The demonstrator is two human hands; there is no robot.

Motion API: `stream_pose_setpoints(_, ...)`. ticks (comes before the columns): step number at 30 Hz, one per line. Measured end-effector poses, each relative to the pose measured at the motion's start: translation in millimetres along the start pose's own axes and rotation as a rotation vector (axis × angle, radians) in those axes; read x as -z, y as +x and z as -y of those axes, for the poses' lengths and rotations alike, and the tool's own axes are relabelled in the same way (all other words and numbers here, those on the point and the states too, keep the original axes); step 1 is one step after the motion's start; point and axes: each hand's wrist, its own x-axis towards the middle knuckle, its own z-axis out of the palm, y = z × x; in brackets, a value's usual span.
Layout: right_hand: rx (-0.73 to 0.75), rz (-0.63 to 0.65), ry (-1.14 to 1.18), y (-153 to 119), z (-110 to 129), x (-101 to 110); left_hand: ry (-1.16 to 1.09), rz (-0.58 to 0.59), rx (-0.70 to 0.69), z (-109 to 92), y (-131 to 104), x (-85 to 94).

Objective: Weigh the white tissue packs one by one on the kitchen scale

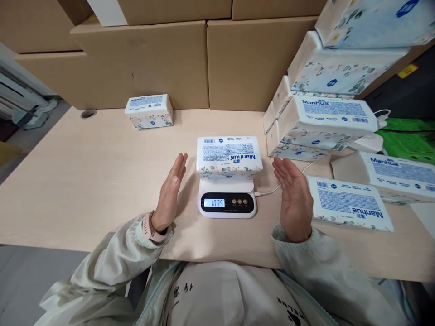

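The left hand (171,192) is held upright just left of the white scale (227,185), fingers straight and together, pointing far and slightly right, its palm side turned toward the scale. The right hand (292,197) mirrors it on the right, flat and extended, fingers leaning far and left, the palm partly showing. Both hands are spread flat and hold nothing, with the scale and its load between them, untouched.

The left forearm slants in from the near left, a pale pink wristband (152,228) at the cuff; the right comes in from the near right.

The Manhua pack (229,156) lies on the scale's platform, mid-bench (102,190), its print facing up and upside down.
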Motion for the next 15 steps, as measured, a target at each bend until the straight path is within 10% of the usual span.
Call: stream_pose_setpoints(15,-0.304,0.084,0.037,18.0,23.7,-6.1,0.052,0.159,-0.062,-14.7,30.7,-4.3)
